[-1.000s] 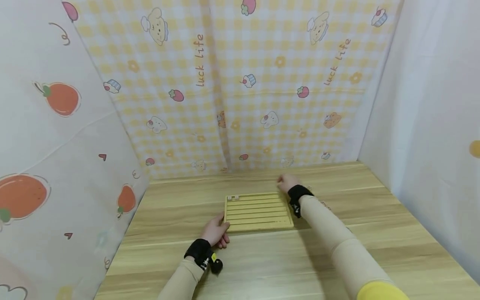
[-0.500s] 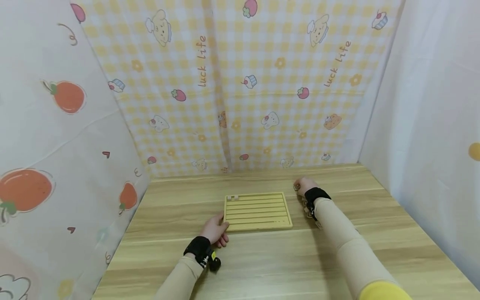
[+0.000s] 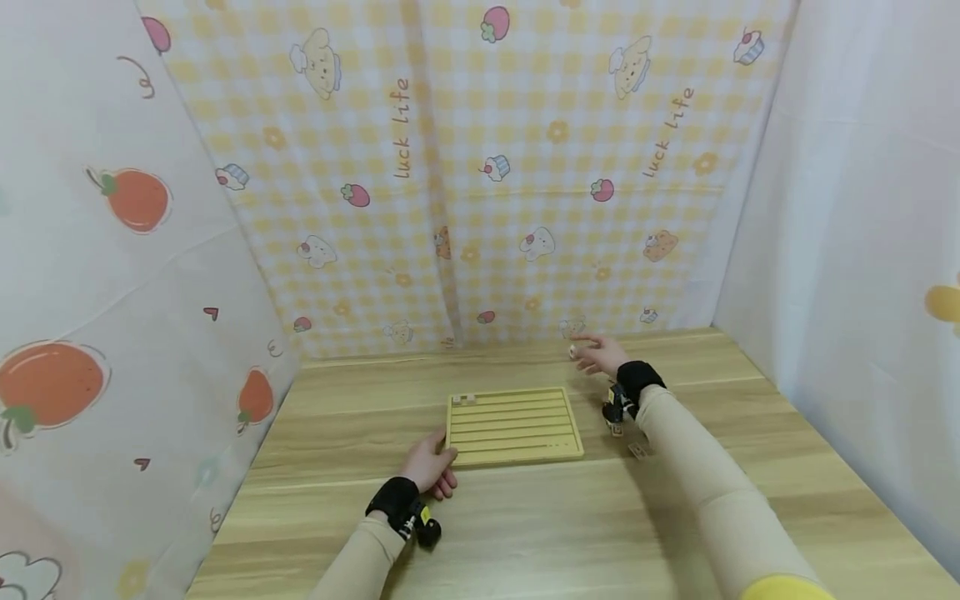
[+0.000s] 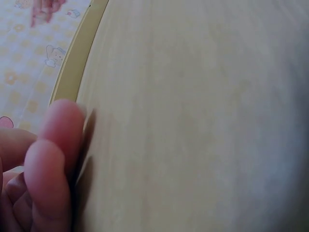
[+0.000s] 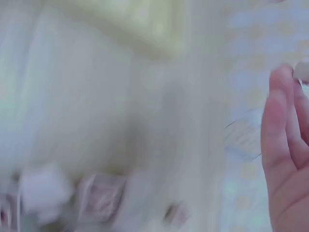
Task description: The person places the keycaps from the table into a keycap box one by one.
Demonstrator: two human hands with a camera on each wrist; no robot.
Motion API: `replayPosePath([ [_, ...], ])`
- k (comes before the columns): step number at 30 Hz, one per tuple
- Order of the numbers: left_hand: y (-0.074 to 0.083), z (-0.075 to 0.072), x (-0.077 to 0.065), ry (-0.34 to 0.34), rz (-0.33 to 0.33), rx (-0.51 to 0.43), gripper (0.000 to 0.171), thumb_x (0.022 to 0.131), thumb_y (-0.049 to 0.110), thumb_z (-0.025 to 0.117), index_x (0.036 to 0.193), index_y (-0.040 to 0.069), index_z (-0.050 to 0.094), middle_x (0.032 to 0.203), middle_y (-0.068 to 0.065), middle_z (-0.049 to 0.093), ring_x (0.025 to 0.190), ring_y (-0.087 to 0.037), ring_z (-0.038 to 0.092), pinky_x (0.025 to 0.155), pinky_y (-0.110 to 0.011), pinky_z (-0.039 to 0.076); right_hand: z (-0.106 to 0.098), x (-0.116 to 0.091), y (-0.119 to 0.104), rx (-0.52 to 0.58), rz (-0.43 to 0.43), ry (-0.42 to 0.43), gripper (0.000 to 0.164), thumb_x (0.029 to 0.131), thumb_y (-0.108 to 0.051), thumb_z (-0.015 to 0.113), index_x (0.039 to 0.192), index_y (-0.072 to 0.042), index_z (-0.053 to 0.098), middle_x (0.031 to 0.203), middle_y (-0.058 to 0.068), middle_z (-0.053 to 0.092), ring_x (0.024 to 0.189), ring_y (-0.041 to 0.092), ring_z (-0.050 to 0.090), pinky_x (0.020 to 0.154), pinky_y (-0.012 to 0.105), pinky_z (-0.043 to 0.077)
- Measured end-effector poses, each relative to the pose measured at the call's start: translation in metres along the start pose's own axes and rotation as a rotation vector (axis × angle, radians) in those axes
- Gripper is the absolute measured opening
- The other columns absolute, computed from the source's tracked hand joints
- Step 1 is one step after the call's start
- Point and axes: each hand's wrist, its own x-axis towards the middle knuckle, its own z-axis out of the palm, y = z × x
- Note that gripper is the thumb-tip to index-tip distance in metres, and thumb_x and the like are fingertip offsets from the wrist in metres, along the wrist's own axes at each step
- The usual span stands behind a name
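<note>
A yellow slotted board with long parallel grooves lies on the table. Two small pale tiles sit in its far left corner. My left hand holds the board's near left corner, thumb on the rim; its curled fingertips show beside the yellow edge in the left wrist view. Beyond the board's far right corner, my right hand is raised over the table with a small whitish block pinched at its fingertips. The right wrist view shows part of that block at the frame's edge.
Several loose mahjong-like tiles lie right of the board, partly under my right wrist; in the right wrist view they are blurred tiles. A patterned cloth hangs behind the wooden table, with white cloth on both sides.
My right hand moved right from the board's far corner to the loose tiles, then back up and left with the small block, its fingers now straighter. The left hand stayed on the board.
</note>
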Motion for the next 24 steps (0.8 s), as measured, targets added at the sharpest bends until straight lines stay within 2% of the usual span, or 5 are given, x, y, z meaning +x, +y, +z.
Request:
replayPosePath([
  [4,-0.001,-0.001,0.000,0.010,0.000,0.001,0.064,0.101,0.011,0.048,0.153,-0.002,0.013,0.057,-0.012,0.063,0.042,-0.017,0.059,0.038,-0.032,0.050,-0.017,0.031,0.035,0.261,-0.092,-0.164,0.056,0.097,-0.031,0.060,0.144,-0.006,0.045,0.119,0.022,0.061,0.097,0.032,0.064,0.082,0.046,0.053],
  [9,-0.001,0.000,-0.001,0.014,-0.001,0.008,0.064,0.102,0.012,0.048,0.153,-0.003,0.013,0.057,-0.012,0.063,0.042,-0.016,0.059,0.038,-0.031,0.050,-0.009,0.037,0.032,0.346,-0.064,-0.176,0.054,0.098,-0.031,0.059,0.146,-0.013,0.043,0.129,0.022,0.055,0.107,0.035,0.059,0.092,0.051,0.048],
  [15,-0.003,-0.002,0.000,0.015,-0.009,0.002,0.065,0.102,0.014,0.049,0.153,-0.003,0.013,0.059,-0.012,0.063,0.043,-0.016,0.059,0.039,-0.030,0.050,0.027,0.017,-0.023,0.256,-0.034,-0.159,0.058,0.096,-0.018,0.063,0.147,-0.003,0.039,0.121,0.019,0.054,0.115,0.041,0.052,0.090,0.046,0.047],
  [18,-0.003,-0.003,0.000,0.017,-0.005,0.005,0.065,0.101,0.014,0.049,0.153,-0.004,0.013,0.059,-0.011,0.063,0.043,-0.017,0.059,0.038,-0.031,0.050,0.049,0.002,-0.057,0.147,0.029,-0.070,0.052,0.096,-0.008,0.059,0.144,0.004,0.041,0.115,0.025,0.057,0.109,0.042,0.055,0.086,0.041,0.050],
  [24,-0.004,-0.003,0.001,0.020,0.000,0.001,0.065,0.102,0.015,0.049,0.153,-0.003,0.013,0.058,-0.010,0.062,0.043,-0.017,0.059,0.039,-0.031,0.050,0.073,0.013,-0.044,-0.112,-0.014,-0.034,0.042,0.099,-0.011,0.056,0.138,0.005,0.050,0.120,0.029,0.058,0.099,0.043,0.058,0.080,0.042,0.052],
])
